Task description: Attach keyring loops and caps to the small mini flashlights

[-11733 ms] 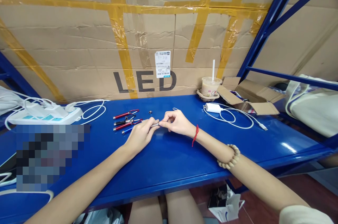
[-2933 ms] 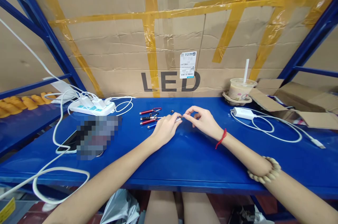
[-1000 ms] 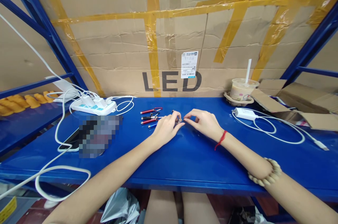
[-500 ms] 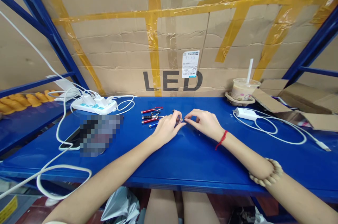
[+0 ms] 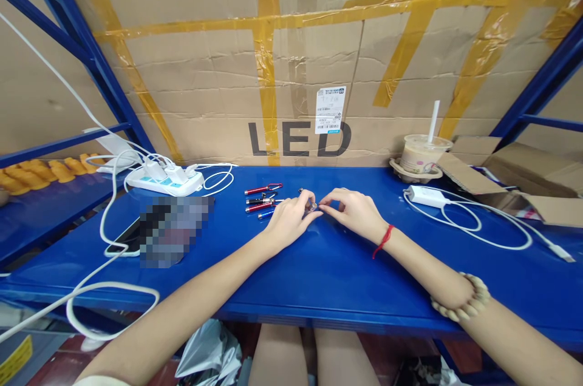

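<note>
Closer now: both hands (image 5: 319,216) pinching silver pen (image 5: 312,206).

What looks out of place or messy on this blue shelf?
A white cable droops in a loop over the blue metal shelf's front edge. A lidded milk-tea cup with a straw stands among chargers. Nothing looks spilled or broken.
</note>
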Demonstrator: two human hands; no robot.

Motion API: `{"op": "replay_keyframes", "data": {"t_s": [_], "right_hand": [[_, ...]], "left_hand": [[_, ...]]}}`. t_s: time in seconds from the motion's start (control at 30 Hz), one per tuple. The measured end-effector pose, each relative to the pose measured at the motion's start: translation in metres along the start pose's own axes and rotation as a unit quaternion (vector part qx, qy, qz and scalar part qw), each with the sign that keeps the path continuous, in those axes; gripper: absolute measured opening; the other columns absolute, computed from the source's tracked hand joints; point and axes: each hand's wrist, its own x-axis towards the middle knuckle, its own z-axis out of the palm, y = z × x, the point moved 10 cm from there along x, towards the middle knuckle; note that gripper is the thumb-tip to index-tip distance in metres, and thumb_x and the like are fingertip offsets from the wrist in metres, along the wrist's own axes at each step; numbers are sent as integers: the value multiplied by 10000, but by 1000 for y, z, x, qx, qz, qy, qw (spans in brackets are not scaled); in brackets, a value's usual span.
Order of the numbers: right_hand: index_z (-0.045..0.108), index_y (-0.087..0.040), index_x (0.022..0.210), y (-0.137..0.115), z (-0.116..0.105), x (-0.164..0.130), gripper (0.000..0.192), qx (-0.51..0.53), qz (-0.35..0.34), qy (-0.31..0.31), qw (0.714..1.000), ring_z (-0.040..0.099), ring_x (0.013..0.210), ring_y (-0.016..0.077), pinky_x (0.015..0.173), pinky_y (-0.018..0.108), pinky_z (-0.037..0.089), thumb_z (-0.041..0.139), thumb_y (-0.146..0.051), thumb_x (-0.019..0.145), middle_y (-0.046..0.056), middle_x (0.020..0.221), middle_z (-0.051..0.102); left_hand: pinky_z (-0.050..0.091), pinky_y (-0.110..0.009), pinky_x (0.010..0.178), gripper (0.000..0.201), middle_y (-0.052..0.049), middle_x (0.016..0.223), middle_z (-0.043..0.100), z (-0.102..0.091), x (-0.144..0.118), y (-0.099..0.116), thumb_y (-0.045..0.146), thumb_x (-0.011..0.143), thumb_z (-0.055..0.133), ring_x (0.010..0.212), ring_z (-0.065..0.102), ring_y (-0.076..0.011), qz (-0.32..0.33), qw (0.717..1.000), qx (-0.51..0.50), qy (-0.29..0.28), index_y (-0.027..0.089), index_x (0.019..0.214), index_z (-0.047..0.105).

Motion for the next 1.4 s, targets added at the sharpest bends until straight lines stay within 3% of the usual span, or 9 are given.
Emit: {"op": "replay_keyframes", "data": {"t_s": [0.4, 0.9, 1.4], "right_hand": [[642, -259, 794, 0, 2, -1, 86, -8, -5, -6, 1000, 531, 591, 79, 484, 206, 295, 576, -309, 817, -64, 834, 624], [644, -267, 805, 0, 5, -1, 91, -9, -17, -13, 1000, 550, 625, 93, 486, 203, 299, 562, -305, 817, -61, 837, 633], [646, -261, 807, -1, 11, -1, 86, -15, -22, -41, 999, 553, 642, 98, 497, 208, 310, 562, -274, 815, -54, 844, 629]], "left_hand": [[418, -268, 676, 205, 12, 862, 599, 1, 1, 0, 363, 843, 484, 760, 595, -163, -7, 1000, 0, -14, 201, 941, 407], [427, -262, 722, 222, -3, 1009, 553, 4, 0, 4, 380, 870, 421, 846, 574, -152, 31, 998, 57, -19, 219, 1000, 500], [422, -262, 748, 239, -10, 962, 553, 5, 0, 6, 349, 884, 400, 856, 557, -147, 45, 997, 60, -21, 231, 1019, 558]]}}
